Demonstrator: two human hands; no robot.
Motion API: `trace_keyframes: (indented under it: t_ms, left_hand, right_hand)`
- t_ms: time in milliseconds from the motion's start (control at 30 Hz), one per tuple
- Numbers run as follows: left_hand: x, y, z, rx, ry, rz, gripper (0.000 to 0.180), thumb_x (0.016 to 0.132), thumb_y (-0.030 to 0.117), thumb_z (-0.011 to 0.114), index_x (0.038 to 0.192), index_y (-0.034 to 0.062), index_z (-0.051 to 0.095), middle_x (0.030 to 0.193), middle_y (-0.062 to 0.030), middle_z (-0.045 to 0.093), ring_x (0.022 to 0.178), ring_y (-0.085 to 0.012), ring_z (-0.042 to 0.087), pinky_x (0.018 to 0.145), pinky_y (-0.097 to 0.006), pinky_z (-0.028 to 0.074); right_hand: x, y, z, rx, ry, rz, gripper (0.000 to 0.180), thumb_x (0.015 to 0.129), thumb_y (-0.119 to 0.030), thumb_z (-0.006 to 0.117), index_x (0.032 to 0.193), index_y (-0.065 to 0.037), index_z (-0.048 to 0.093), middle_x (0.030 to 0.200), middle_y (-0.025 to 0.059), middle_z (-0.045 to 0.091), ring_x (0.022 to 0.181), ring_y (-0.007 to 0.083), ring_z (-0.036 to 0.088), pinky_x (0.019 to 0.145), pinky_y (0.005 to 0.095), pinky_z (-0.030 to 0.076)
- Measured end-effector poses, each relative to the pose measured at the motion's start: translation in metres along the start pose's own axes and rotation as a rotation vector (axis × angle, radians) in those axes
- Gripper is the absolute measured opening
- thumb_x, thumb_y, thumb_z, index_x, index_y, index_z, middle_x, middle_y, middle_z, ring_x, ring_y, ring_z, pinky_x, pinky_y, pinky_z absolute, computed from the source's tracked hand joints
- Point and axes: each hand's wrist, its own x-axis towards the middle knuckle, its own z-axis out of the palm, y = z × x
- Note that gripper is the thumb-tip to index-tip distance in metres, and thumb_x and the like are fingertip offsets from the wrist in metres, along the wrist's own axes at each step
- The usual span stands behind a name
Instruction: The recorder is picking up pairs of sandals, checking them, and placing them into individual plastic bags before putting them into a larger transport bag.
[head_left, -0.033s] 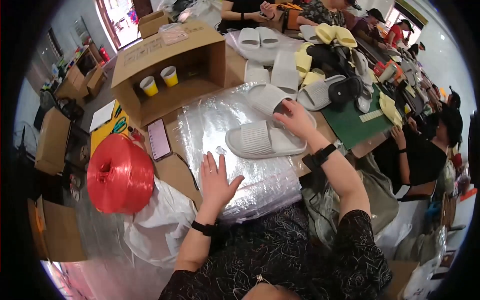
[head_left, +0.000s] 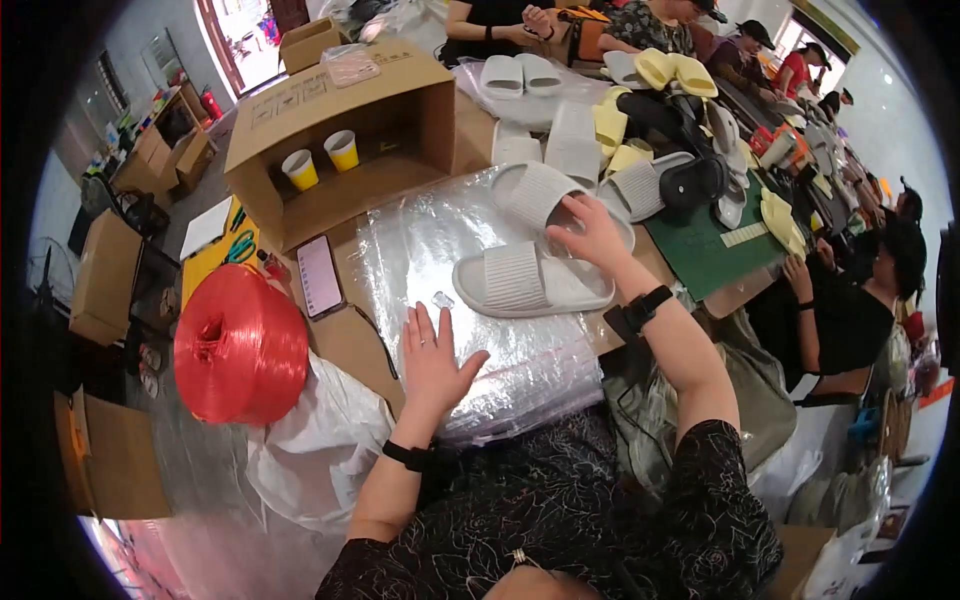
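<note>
On a stack of clear plastic bags (head_left: 400, 240) in front of me lie two light grey slippers with ribbed straps. My right hand (head_left: 595, 235) is at the far slipper (head_left: 535, 190), thumb and fingers closed about the rear edge of its strap; the fingertips are partly hidden. Nearer to me, the other slipper (head_left: 512, 280) rests flat with its toe pointing left. My left hand (head_left: 435, 365) lies with fingers spread on the plastic, holding nothing. Just beyond its fingertips is a small clear piece (head_left: 442, 299).
A cardboard box (head_left: 340, 100) on its side holds two yellow-and-white cups. At left are a phone (head_left: 319, 277), scissors (head_left: 240, 247) and a red twine roll (head_left: 242, 345). More slippers lie beside a green cutting mat (head_left: 690, 245). Co-workers sit at right and at the back.
</note>
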Motion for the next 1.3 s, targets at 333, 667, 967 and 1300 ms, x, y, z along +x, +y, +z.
trace_keyframes:
  t_ms: [333,667,967,1300]
  left_hand:
    - [-0.003,-0.003,-0.001,0.002,-0.009,-0.010,0.093,0.087,0.061,0.062,0.150,-0.0006,0.034,0.157,-0.0365,0.017,0.147,-0.0495,0.014,0.120,-0.056,0.014]
    - [-0.007,-0.004,0.001,-0.019,-0.003,-0.015,0.093,0.087,0.063,0.061,0.151,0.0000,0.034,0.157,-0.0367,0.017,0.147,-0.0504,0.014,0.120,-0.056,0.013]
    - [-0.003,-0.005,-0.003,-0.009,-0.024,-0.024,0.094,0.086,0.062,0.061,0.152,0.0005,0.032,0.158,-0.0358,0.015,0.148,-0.0488,0.013,0.121,-0.055,0.011]
    - [-0.001,-0.010,0.001,-0.032,0.032,0.055,0.063,0.080,0.046,0.064,0.131,0.0105,0.062,0.140,-0.0254,0.052,0.140,-0.0490,0.029,0.121,-0.057,0.015]
  right_hand:
    - [0.030,0.000,0.042,0.315,-0.923,-0.077,0.067,0.072,-0.024,0.073,0.134,-0.009,0.054,0.106,0.0149,0.066,0.100,0.0333,0.062,0.086,0.0412,0.050]
    - [0.039,-0.025,0.059,-0.030,-0.446,-0.053,0.019,0.078,-0.014,0.065,0.095,-0.006,0.067,0.101,0.0128,0.061,0.102,0.0349,0.059,0.082,0.0442,0.051]
    - [0.017,-0.074,-0.012,0.107,-0.234,0.325,0.018,0.080,-0.008,0.062,0.092,0.004,0.058,0.096,0.0278,0.064,0.089,0.0490,0.060,0.077,0.0522,0.049]
    - [-0.058,-0.137,0.043,0.147,-0.519,0.106,0.042,0.090,-0.030,0.066,0.112,0.003,0.052,0.106,0.0216,0.058,0.089,0.0421,0.063,0.076,0.0494,0.053]
